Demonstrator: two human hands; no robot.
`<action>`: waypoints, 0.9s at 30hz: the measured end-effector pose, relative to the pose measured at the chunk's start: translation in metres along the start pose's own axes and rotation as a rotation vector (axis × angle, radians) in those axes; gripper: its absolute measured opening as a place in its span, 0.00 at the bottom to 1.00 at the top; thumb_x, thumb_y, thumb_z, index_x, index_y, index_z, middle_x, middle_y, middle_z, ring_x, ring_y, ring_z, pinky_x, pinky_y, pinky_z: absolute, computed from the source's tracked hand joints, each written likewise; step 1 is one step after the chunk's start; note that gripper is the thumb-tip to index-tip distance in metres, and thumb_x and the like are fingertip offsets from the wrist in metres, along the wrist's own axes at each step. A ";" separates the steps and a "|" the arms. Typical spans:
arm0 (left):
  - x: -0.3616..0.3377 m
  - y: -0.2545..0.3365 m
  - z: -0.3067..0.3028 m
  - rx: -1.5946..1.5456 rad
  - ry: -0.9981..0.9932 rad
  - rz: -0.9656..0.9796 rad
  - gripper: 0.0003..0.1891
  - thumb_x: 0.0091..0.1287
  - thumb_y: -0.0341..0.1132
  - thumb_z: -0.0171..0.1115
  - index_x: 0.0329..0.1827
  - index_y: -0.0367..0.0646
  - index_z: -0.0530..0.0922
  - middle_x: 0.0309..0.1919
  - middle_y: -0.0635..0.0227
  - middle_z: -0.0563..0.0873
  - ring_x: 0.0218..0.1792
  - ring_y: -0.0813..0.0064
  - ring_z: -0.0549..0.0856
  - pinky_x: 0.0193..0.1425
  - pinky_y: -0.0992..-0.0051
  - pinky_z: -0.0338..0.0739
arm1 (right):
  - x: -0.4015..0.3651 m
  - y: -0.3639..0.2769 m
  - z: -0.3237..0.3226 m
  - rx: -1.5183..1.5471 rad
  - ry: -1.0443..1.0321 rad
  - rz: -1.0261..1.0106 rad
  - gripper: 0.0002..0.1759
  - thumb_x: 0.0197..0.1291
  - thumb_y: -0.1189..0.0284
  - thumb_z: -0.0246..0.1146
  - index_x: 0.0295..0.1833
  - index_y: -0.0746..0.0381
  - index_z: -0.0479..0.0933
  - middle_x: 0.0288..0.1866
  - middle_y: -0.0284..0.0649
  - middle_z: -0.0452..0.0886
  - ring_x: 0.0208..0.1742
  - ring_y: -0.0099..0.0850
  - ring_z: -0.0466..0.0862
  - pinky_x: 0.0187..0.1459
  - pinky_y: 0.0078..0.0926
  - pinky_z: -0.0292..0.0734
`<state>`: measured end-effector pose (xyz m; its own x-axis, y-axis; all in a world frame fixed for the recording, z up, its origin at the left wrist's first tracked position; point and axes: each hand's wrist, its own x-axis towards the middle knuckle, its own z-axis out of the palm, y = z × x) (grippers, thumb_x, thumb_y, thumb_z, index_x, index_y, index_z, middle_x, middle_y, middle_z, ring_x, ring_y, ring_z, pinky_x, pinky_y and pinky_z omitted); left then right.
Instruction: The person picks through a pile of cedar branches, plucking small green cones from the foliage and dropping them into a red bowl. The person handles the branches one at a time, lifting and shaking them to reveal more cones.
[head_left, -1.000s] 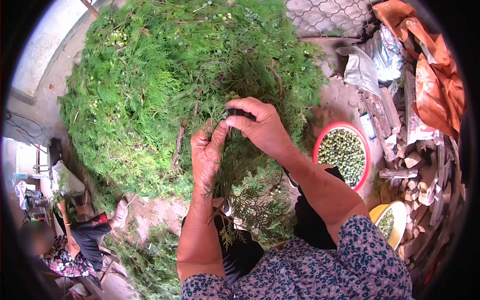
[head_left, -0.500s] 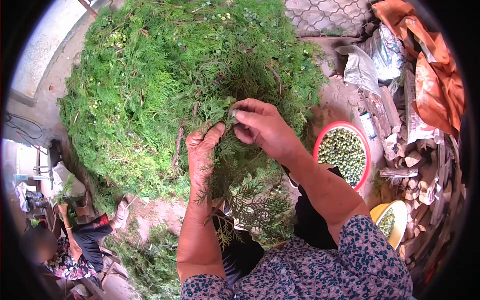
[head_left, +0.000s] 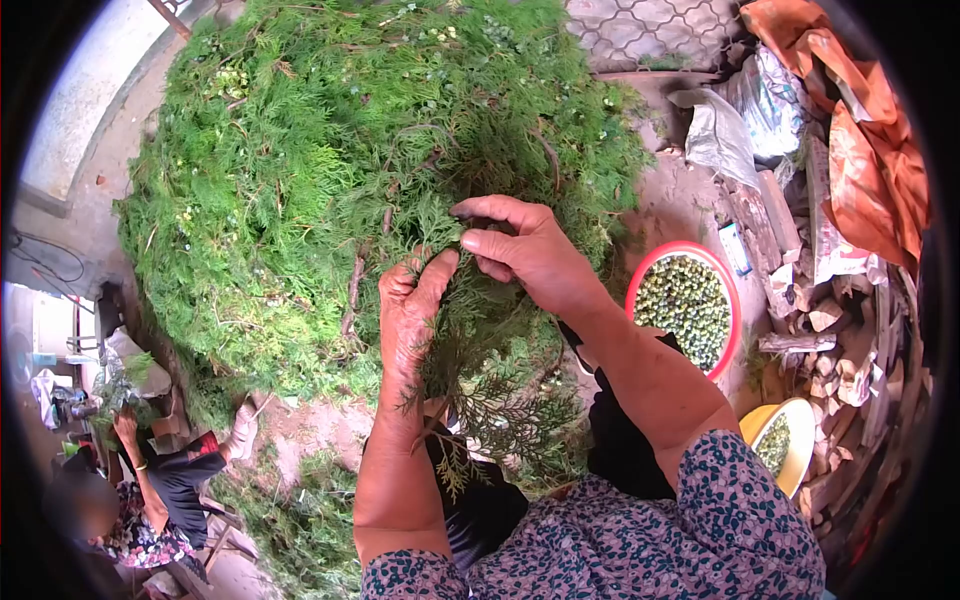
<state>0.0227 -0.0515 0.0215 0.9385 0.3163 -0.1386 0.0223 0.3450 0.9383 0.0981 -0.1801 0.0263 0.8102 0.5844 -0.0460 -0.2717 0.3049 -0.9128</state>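
A large pile of green conifer branches (head_left: 270, 200) fills the upper middle. At its lower middle my left hand (head_left: 415, 290) is closed on a leafy branch (head_left: 510, 410) that hangs down over my lap. Just to the right, my right hand (head_left: 515, 245) has thumb and forefinger bent near the sprig tips, almost at my left thumb. Whatever lies between those fingertips is too small to make out. Right of my right forearm sits a red-rimmed basin (head_left: 738, 310) of small round green cones.
A yellow basin (head_left: 800, 450) with green pieces is at the lower right, beside stacked firewood (head_left: 825, 380). Orange cloth (head_left: 870, 170) and sacks (head_left: 720, 140) lie upper right. Another person (head_left: 150, 500) sits at lower left, holding greenery.
My right hand's fingers have spread slightly and its thumb has dropped a little. My left hand has shifted slightly right. The other person's raised hand and greenery have moved a little.
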 end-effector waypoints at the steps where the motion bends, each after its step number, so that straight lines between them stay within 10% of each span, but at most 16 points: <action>1: 0.000 0.000 0.001 0.000 0.000 -0.001 0.04 0.60 0.31 0.59 0.34 0.41 0.80 0.26 0.79 0.79 0.24 0.90 0.72 0.28 0.85 0.66 | -0.001 -0.001 0.001 -0.043 0.018 0.038 0.13 0.56 0.75 0.61 0.47 0.67 0.74 0.26 0.30 0.73 0.22 0.17 0.69 0.21 0.13 0.61; 17: 0.005 -0.003 -0.011 -0.145 0.216 -0.169 0.09 0.61 0.39 0.59 0.29 0.44 0.78 0.18 0.72 0.76 0.16 0.80 0.72 0.21 0.79 0.66 | 0.005 0.000 -0.008 0.516 0.020 0.080 0.08 0.59 0.74 0.54 0.43 0.63 0.71 0.36 0.39 0.77 0.30 0.27 0.76 0.26 0.21 0.67; 27: 0.020 -0.023 -0.052 -0.677 -0.253 0.053 0.11 0.69 0.42 0.44 0.42 0.46 0.70 0.22 0.72 0.65 0.26 0.78 0.63 0.28 0.81 0.61 | -0.003 0.029 -0.006 0.213 0.098 0.298 0.08 0.58 0.69 0.60 0.37 0.64 0.75 0.27 0.33 0.74 0.22 0.21 0.73 0.18 0.16 0.63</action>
<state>0.0229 -0.0073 -0.0188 0.9852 0.1622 0.0561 -0.1671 0.8326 0.5281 0.0906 -0.1774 -0.0019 0.7225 0.5992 -0.3451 -0.5965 0.2878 -0.7492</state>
